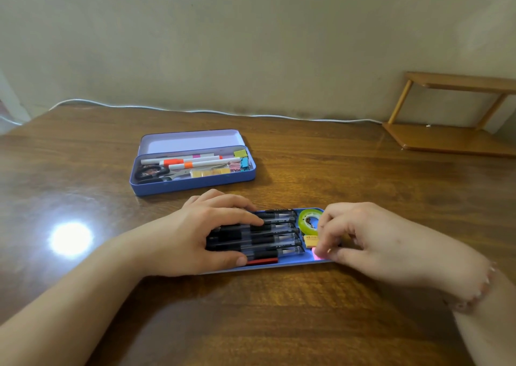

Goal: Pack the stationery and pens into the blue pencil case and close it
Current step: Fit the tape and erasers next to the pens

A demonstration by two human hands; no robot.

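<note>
Two bare forearms entering from the lower corners of the frame, uncovered to the frame edge, no sleeve showing on either. Left hand (pixel 203 234) bare, without ring, watch or band; nails short and unpainted, thumbnail plainly visible at the near edge. Right hand (pixel 371 243) likewise bare of rings; nails short and unpainted where visible. Right wrist encircled by a thin bracelet (pixel 480 290) of small pale, rounded beads, loosely strung in a single strand, partly blurred near the frame's right edge. Left wrist unadorned.
</note>
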